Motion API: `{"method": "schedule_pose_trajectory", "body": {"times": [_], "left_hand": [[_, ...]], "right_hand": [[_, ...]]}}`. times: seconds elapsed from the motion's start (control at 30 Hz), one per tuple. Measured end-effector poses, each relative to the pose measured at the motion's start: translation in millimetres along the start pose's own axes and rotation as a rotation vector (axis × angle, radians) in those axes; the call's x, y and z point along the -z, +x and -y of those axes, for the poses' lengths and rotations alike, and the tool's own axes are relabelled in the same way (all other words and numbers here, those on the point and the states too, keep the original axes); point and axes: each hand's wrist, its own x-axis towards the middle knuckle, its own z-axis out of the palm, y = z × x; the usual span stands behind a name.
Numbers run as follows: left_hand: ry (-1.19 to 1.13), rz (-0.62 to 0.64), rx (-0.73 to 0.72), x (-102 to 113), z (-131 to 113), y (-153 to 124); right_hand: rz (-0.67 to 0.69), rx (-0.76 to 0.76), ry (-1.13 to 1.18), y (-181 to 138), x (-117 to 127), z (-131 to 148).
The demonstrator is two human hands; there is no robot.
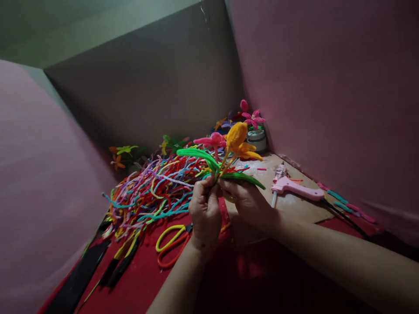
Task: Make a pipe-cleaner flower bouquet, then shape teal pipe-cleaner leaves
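Both hands meet at the base of a pipe-cleaner flower (236,137), which has an orange bloom, a pink bloom and long green leaves. My left hand (205,211) is closed, thumb and fingers pinching the stems where they come together. My right hand (244,196) is closed on the same base, just under the right-hand green leaf (245,177). The left green leaf (196,153) curves out above my left hand. The stem ends are hidden in the fingers. Scissors (173,245) with yellow and orange handles lie below my left hand.
A large heap of coloured pipe cleaners (147,192) spreads to the left. Pliers (121,257) lie in front of it. A pink glue gun (294,188) with a black cord rests on a board (307,211) at right. Finished flowers (253,119) stand behind by the wall.
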Motion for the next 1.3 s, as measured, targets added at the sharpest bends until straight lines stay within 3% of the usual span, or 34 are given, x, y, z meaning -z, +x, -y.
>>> {"method": "schedule_pose_trajectory", "body": {"times": [0.13, 0.3, 0.43, 0.57, 0.87, 1.07, 1.3], "left_hand": [[-0.155, 0.005, 0.095, 5.3, -5.7, -1.8], [-0.427, 0.046, 0.156, 9.2, -11.6, -5.1], [-0.603, 0.064, 0.197, 10.4, -15.3, -4.3], [-0.703, 0.077, 0.331, 12.0, -17.6, -0.4], [-0.825, 0.295, 0.510, 17.5, -12.8, 5.5], [-0.648, 0.285, 0.424, 13.8, -8.1, 6.3], [-0.050, 0.179, 0.137, 10.4, -10.2, 1.5]], "right_hand": [[0.086, -0.006, -0.067, -1.2, -2.3, 10.0], [0.214, 0.090, -0.208, 4.5, 6.3, 17.2], [0.151, 0.002, -0.215, 10.6, 10.7, 17.3], [0.042, 0.031, -0.234, 13.2, 12.2, 14.4], [0.132, 0.097, -0.267, 8.1, 8.1, 15.5], [0.014, 0.113, -0.314, 3.2, 3.5, 12.6], [0.023, 0.000, -0.140, 0.0, 2.5, 7.4]]}}
